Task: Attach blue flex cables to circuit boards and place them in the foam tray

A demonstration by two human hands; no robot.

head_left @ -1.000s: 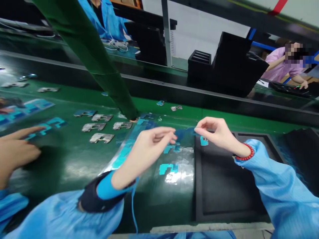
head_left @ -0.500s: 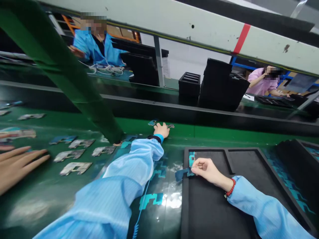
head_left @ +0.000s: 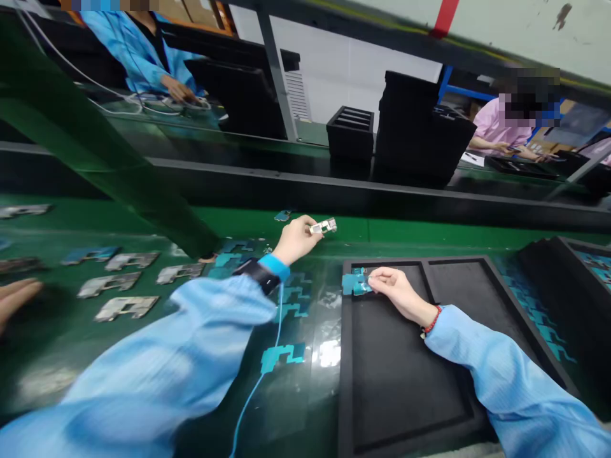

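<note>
1. The left hand is extended across the green conveyor belt, far from the body. Its fingertips pinch a small silver metal part, held just above the belt surface.
2. The right hand rests at the upper left corner of the black foam tray. Its thumb and fingers grip a teal film piece, which lies against the tray's left rim.
3. A clear backing sheet lies on the belt between the two arms. Teal cut-outs sit on it.
4. A row of silver metal plates lies on the belt, left of the left arm.
5. A co-worker's hand enters at the left edge, near those plates.
6. A second black tray stands right of the foam tray and contains teal pieces.
7. Stacked black bins stand beyond the belt.
</note>
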